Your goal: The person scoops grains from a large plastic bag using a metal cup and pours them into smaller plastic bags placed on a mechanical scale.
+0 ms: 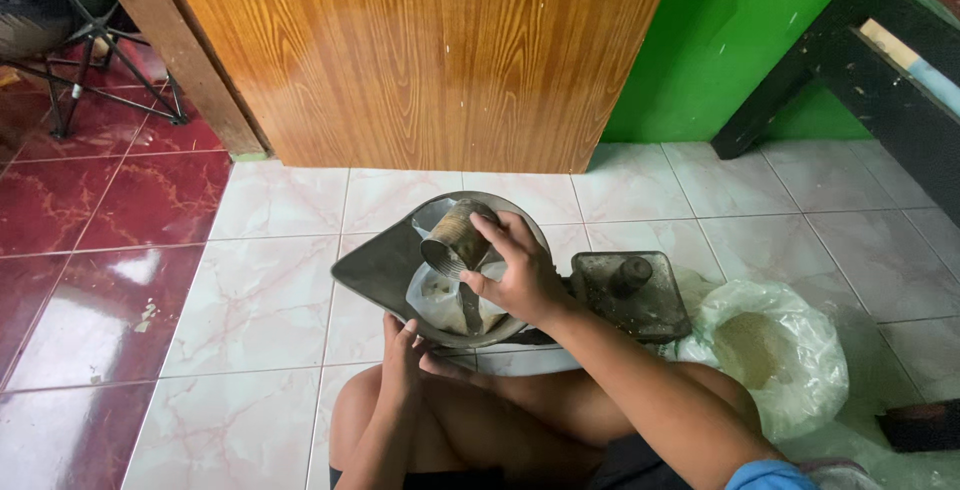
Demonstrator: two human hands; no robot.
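Observation:
A dark metal scale pan (375,272) sits on the pale floor tiles in front of my knees, with a small clear plastic bag (432,300) open inside it. My right hand (520,275) is closed around a tin can (457,238), which is tilted mouth-down over the bag. Below the pan's near edge, my left hand (402,355) touches the rim with its fingers apart and holds nothing. What lies inside the small bag is hard to make out.
To the right of the pan stands the scale's dark flat platform (632,295) with a round weight on it. A large clear bag of pale grain (775,350) lies at the right. A wooden door (420,55), green wall (740,30) and dark bench leg (815,65) stand beyond.

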